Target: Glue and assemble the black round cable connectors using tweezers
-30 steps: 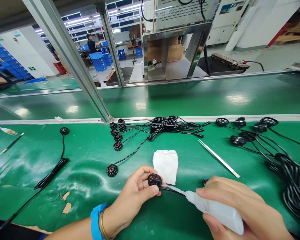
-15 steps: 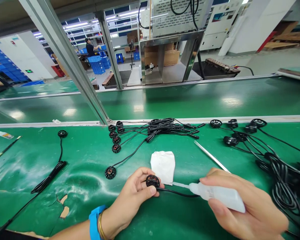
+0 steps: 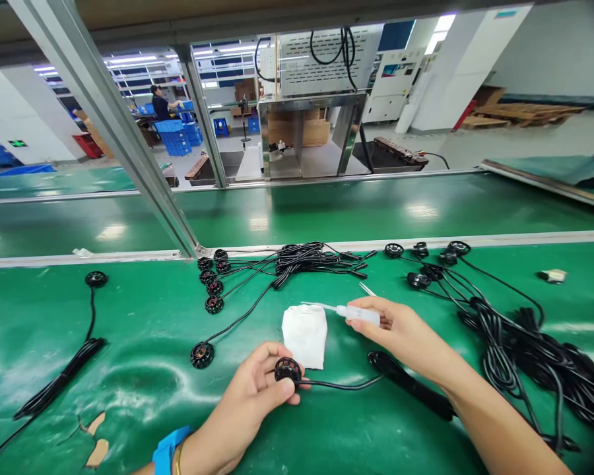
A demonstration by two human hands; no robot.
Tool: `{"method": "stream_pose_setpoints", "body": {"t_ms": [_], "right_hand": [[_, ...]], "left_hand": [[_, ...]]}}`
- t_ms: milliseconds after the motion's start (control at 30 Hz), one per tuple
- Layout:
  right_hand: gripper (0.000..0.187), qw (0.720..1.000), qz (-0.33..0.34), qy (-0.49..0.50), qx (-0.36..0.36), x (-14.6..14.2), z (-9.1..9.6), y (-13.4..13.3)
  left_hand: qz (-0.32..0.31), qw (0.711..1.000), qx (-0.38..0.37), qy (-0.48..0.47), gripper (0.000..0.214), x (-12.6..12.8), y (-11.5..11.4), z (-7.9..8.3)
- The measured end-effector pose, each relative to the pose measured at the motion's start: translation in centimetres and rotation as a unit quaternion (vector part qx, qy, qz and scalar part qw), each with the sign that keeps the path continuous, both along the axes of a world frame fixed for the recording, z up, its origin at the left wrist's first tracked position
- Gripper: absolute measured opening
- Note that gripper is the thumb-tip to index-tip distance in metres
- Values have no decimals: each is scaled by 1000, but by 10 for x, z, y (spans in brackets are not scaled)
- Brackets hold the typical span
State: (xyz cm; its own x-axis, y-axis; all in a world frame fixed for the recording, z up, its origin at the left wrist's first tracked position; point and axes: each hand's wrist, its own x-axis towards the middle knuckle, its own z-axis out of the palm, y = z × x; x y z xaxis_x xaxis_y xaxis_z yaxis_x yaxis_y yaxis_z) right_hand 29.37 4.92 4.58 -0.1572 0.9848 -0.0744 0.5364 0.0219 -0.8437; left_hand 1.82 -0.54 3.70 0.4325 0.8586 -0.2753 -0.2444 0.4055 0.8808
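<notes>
My left hand (image 3: 257,396) grips a round black spoked part (image 3: 288,371) between thumb and fingers. A black cable (image 3: 339,384) runs from that part to a dark bundle (image 3: 410,382) on the right. In my right hand (image 3: 386,323) is a small translucent squeeze bottle (image 3: 359,315) with a thin nozzle pointing left. Its tip is over the top edge of a folded white cloth (image 3: 304,336), and I cannot tell whether they touch. White tweezers (image 3: 367,289) lie just behind the right hand, partly hidden by it.
Several similar round parts with cables (image 3: 301,260) lie at the back middle, one (image 3: 202,354) nearer on the left. More cabled parts (image 3: 495,330) are heaped at the right. A single cabled part (image 3: 96,279) lies far left. The green mat has a tear (image 3: 98,454). A metal post (image 3: 129,152) stands behind.
My right hand has carried the bottle away from the round part, back and left over the cloth. My left hand still holds the part. The camera view has shifted.
</notes>
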Motion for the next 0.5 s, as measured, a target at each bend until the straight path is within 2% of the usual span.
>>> {"method": "stream_pose_setpoints", "body": {"t_ms": [133,333,433,500], "right_hand": [[26,995,53,-79,17,-4,-9,-1],[24,969,60,-192,142,-2,-23,-2],[25,949,15,-212,233,-5,-14,-8],[18,931,-14,-177,320,-14,-2,-17]], "left_hand": [[-1,1000,-3,8,25,0,0,2],[-5,1000,-10,-2,26,-1,-1,1],[0,1000,-11,-9,27,0,-1,1],[7,1000,-10,-9,29,1,-1,1]]}}
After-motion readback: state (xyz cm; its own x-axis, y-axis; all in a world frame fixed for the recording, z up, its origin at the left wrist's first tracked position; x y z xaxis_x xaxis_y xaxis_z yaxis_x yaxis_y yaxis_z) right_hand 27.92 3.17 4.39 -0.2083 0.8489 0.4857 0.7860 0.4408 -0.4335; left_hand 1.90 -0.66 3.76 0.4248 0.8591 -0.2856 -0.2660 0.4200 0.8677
